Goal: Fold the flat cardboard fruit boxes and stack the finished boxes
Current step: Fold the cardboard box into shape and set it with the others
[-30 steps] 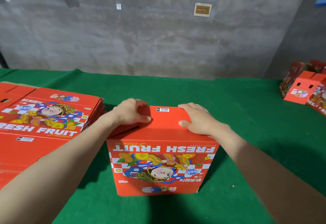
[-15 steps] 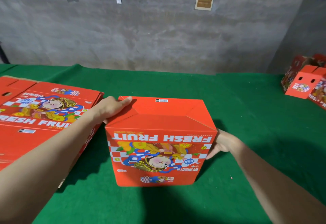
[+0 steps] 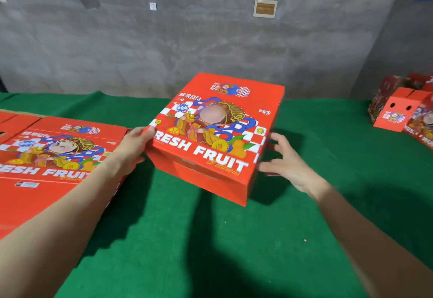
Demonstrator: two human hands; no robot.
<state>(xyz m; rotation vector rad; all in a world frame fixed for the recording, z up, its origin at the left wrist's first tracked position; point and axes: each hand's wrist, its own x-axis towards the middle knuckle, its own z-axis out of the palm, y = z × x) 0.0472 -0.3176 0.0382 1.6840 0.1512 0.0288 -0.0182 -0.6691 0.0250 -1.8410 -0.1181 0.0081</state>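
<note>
Pinching box (image 3: 218, 133) at left edge with left hand (image 3: 133, 148), thumb on top; bracing right side with spread right hand (image 3: 287, 162); holding it tilted, probably to flip upright.

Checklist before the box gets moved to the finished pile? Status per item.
1. Left hand grips box at its left edge: ok.
2. Right hand holds box: not ok, fingers spread at its right side.
3. Box level: not ok, tilted, printed face up.
4. End flaps locked: cannot tell.
5. Finished boxes in view, far right on table: ok.
</note>
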